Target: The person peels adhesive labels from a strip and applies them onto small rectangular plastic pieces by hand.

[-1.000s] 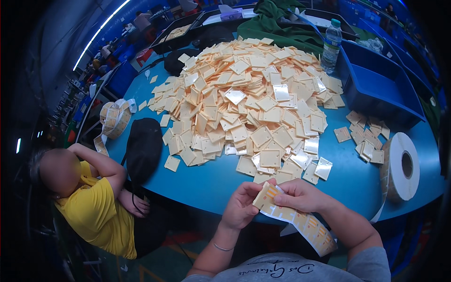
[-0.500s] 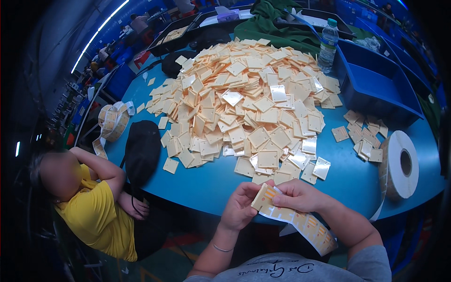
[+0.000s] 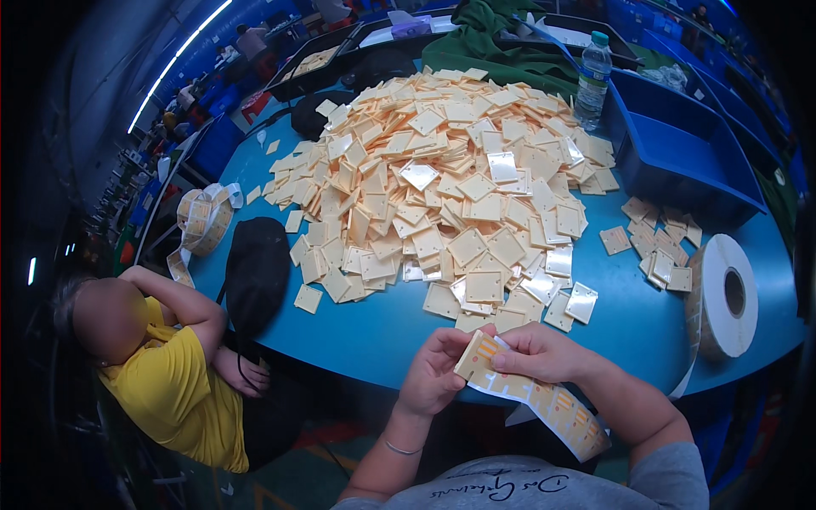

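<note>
At worktop [image 3: 374, 331] edge, I judge both hands, left hand [image 3: 433, 374] and right hand [image 3: 540, 353], pinching the pale orange square card [image 3: 473, 354] and white backing strip of orange labels [image 3: 552, 406], risk skewing a label if the dangling strip tugs.

Before you on the blue surface [image 3: 382, 327]: heap of square peach cards [image 3: 442, 178]; white tape roll [image 3: 722, 297] right; black cap [image 3: 255, 272] left; blue plastic bin [image 3: 680, 149] behind-right.

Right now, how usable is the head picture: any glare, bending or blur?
Head view: the table edge bows strongly toward the rim; corners are black. Glossy tags in the pile catch white glare. Both hands, left hand and right hand, and the strip of labels look sharp. The far background is dim blue.
</note>
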Action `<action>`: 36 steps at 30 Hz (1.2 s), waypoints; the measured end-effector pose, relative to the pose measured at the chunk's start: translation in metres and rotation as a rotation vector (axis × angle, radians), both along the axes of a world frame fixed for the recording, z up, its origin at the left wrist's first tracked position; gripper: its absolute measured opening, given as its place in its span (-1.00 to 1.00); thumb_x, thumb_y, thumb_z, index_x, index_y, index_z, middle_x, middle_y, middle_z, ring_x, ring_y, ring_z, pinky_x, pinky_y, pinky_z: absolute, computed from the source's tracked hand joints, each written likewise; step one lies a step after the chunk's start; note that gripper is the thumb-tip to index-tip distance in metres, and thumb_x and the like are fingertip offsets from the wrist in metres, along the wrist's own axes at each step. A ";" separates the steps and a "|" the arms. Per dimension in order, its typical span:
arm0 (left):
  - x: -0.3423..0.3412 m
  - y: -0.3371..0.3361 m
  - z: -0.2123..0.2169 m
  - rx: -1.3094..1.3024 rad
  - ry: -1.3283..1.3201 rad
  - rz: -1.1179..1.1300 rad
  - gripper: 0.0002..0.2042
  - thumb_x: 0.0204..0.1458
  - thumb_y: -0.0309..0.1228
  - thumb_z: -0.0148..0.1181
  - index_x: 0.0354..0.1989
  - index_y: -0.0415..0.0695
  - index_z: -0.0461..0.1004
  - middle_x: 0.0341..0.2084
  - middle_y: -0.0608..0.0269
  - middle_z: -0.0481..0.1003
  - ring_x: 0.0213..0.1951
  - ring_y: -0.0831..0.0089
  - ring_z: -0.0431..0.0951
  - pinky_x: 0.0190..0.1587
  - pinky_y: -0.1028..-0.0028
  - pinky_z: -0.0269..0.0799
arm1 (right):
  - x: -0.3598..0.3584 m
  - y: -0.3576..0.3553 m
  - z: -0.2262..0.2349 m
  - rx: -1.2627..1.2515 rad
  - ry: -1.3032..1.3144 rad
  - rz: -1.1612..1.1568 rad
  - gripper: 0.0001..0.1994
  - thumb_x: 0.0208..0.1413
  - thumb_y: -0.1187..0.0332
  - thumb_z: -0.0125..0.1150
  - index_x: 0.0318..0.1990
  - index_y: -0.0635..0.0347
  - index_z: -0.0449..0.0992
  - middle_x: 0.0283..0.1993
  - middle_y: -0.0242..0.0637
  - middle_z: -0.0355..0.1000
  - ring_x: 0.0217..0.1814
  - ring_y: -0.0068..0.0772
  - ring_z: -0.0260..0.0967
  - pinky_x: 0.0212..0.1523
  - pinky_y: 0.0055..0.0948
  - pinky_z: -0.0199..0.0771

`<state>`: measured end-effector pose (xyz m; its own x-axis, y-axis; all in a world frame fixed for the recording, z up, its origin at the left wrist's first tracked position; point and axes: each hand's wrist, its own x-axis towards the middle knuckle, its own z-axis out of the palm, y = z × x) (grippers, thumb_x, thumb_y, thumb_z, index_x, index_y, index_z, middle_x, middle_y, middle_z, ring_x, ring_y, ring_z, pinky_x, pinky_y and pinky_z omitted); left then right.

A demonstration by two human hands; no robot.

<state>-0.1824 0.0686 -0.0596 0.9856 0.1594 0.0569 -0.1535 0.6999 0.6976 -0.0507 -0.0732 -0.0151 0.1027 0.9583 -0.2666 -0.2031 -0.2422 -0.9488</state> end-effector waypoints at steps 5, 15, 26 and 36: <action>0.000 0.000 0.001 0.001 0.005 0.007 -0.52 -0.28 -0.44 0.29 -0.15 -0.18 0.21 -0.02 -0.11 0.23 0.06 0.24 0.23 0.09 0.28 0.10 | 0.000 0.000 -0.001 -0.004 -0.017 0.000 -0.73 0.09 0.18 -0.05 -0.42 0.21 0.39 -0.62 -0.57 0.23 -0.59 -0.81 0.12 -0.59 -0.72 0.13; 0.001 0.000 0.000 -0.008 -0.003 0.002 -0.51 -0.29 -0.46 0.29 -0.15 -0.18 0.21 0.00 -0.13 0.20 0.05 0.22 0.24 0.09 0.27 0.12 | 0.000 0.000 -0.005 0.024 -0.052 -0.014 -0.72 0.08 0.17 -0.05 -0.46 0.20 0.38 -0.65 -0.56 0.21 -0.65 -0.80 0.10 -0.65 -0.71 0.10; 0.001 0.001 -0.002 0.013 -0.037 -0.028 -0.49 -0.26 -0.40 0.29 -0.12 -0.20 0.18 0.02 -0.16 0.17 0.12 0.20 0.13 0.12 0.32 0.07 | 0.002 -0.001 -0.003 -0.014 -0.020 0.009 -0.74 0.07 0.20 -0.01 -0.36 0.24 0.42 -0.59 -0.57 0.28 -0.61 -0.85 0.11 -0.64 -0.77 0.10; -0.001 0.000 -0.002 0.011 -0.017 0.007 -0.48 -0.31 -0.45 0.32 -0.13 -0.18 0.21 -0.01 -0.12 0.21 0.06 0.20 0.22 0.07 0.30 0.14 | 0.000 0.000 0.000 0.020 -0.028 -0.013 -0.73 0.07 0.17 -0.01 -0.43 0.21 0.41 -0.68 -0.57 0.22 -0.72 -0.84 0.07 -0.73 -0.75 0.03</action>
<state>-0.1833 0.0684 -0.0618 0.9833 0.1654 0.0757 -0.1703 0.6913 0.7022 -0.0507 -0.0730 -0.0148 0.1228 0.9619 -0.2443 -0.1791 -0.2206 -0.9588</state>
